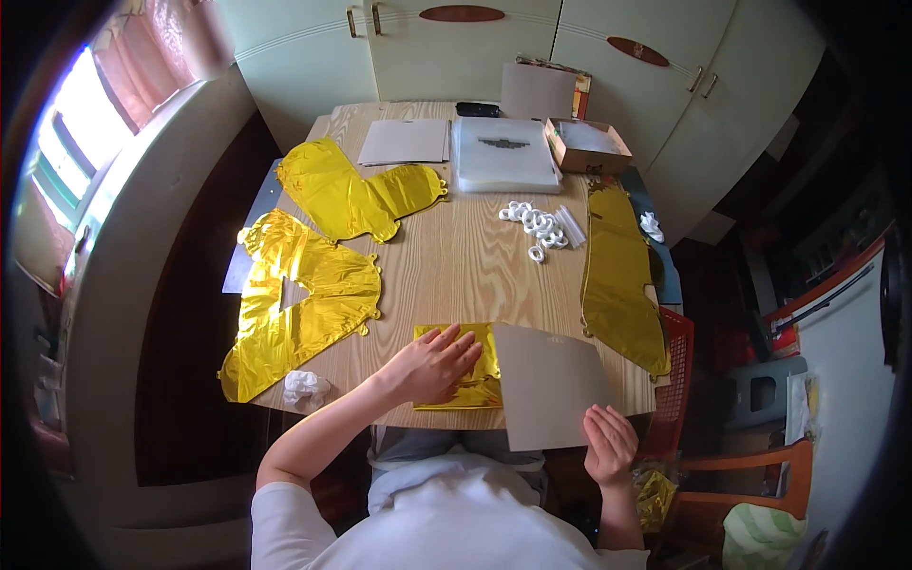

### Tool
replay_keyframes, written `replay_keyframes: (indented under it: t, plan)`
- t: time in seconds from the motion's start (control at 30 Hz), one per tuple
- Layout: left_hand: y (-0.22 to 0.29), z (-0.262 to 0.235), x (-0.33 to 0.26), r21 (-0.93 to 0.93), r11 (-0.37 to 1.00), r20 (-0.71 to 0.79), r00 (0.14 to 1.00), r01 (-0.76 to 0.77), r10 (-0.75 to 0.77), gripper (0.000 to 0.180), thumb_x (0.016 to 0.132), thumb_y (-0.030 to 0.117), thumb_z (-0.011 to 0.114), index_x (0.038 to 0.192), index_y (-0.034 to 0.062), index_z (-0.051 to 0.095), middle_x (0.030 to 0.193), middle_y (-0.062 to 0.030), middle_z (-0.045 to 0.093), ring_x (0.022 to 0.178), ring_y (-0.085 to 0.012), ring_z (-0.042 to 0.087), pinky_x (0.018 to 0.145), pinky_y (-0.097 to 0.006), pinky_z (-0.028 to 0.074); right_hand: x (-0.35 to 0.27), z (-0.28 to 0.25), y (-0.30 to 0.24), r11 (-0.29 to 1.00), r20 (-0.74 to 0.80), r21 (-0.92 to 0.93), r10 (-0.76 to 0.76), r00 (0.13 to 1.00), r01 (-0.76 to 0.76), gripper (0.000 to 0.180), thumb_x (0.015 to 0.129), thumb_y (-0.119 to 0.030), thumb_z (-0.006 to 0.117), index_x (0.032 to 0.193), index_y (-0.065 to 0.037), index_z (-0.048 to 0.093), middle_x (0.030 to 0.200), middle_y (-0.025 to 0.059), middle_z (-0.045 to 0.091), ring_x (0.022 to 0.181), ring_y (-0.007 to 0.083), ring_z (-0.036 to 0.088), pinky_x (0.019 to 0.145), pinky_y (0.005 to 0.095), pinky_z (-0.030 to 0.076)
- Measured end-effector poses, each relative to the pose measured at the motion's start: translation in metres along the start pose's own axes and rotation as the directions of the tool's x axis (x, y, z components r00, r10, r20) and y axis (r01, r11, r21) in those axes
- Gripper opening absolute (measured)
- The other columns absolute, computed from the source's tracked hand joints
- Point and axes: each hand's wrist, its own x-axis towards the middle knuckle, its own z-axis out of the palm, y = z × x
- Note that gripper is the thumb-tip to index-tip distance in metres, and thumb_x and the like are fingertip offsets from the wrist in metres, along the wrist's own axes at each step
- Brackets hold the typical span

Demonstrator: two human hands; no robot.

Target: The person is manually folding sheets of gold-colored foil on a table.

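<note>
At the table's near edge, my left hand (432, 363) lies flat, fingers stretched, on a folded piece of gold foil (475, 394). Between the fingers and thumb of my right hand (610, 445) is the right edge of a pale grey card sheet (551, 385). The card slants beside the foil, its left edge meeting or slightly covering the foil. Flat gold foil balloons with small edge tabs are spread around: one to the left (342, 309), another behind it (332, 195), and some more foil (613, 266) along the right side.
White rings (540, 226), seemingly ribbon rolls, lie beside clear straws (571, 226). Farther back are a stack of clear plastic bags (508, 176), pale card sheets (404, 142) and a cardboard box (594, 157). A crumpled white bundle (306, 386) sits near left. Right of the table stands a red perforated plastic piece (676, 370).
</note>
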Motion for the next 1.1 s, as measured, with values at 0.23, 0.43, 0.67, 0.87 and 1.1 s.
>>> replay_keyframes:
  t: [0.23, 0.43, 0.67, 0.87, 1.1]
  plan:
    - [-0.002, -0.023, -0.002, 0.027, 1.0, -0.005, 1.0, -0.012, 0.012, 0.08, 0.085, 0.047, 0.061, 0.147, 0.0024, 0.036, 0.148, -0.0157, 0.043, 0.137, -0.0381, 0.039, 0.112, -0.054, 0.031, 0.0, -0.008, -0.004, 1.0, -0.006, -0.01, -0.016, 1.0, 0.016, 0.025, 0.085, 0.005, 0.06, 0.106, -0.002, 0.071, 0.107, 0.0115, 0.071, 0.102, 0.0281, 0.069, 0.091, 0.0423, 0.055]
    - [-0.001, -0.031, 0.0, 0.024, 1.0, -0.021, 1.0, 0.012, -0.011, 0.077, 0.084, 0.045, 0.066, 0.145, 0.004, 0.04, 0.144, -0.0155, 0.047, 0.134, -0.0368, 0.044, 0.11, -0.05, 0.035, -0.005, -0.012, -0.003, 1.0, -0.03, -0.027, 0.006, 1.0, -0.007, 0.024, 0.086, 0.003, 0.06, 0.107, -0.001, 0.071, 0.107, 0.0122, 0.071, 0.103, 0.0291, 0.069, 0.091, 0.0428, 0.055]
    - [-0.027, -0.044, 0.015, -0.213, 0.97, -0.117, 0.982, 0.119, -0.146, 0.035, 0.085, 0.025, 0.067, 0.117, 0.0099, 0.066, 0.099, -0.0104, 0.071, 0.086, -0.0275, 0.07, 0.075, -0.038, 0.057, 0.002, -0.009, -0.024, 0.996, 0.018, -0.023, -0.091, 0.996, 0.091, 0.018, 0.088, -0.003, 0.063, 0.103, -0.006, 0.072, 0.106, 0.0069, 0.071, 0.1, 0.0235, 0.069, 0.09, 0.0389, 0.055]
    - [-0.053, -0.057, 0.031, -0.378, 0.885, -0.005, 0.955, 0.273, -0.296, 0.028, 0.091, 0.028, 0.062, 0.113, 0.0127, 0.069, 0.078, -0.0161, 0.068, 0.069, -0.0361, 0.066, 0.066, -0.046, 0.053, 0.013, 0.014, -0.065, 0.965, 0.225, 0.092, -0.262, 0.939, 0.247, 0.019, 0.089, -0.012, 0.061, 0.104, -0.01, 0.073, 0.114, 0.0033, 0.07, 0.111, 0.0187, 0.064, 0.099, 0.0361, 0.049]
    - [-0.064, -0.053, 0.038, -0.403, 0.874, -0.019, 0.953, 0.271, -0.304, 0.027, 0.092, 0.028, 0.06, 0.112, 0.0115, 0.069, 0.076, -0.0164, 0.068, 0.067, -0.0364, 0.065, 0.066, -0.046, 0.053, 0.013, 0.068, -0.092, 0.956, 0.344, 0.16, -0.286, 0.894, 0.244, 0.03, 0.085, -0.014, 0.057, 0.111, -0.005, 0.069, 0.117, 0.0069, 0.068, 0.114, 0.0252, 0.062, 0.1, 0.0391, 0.048]
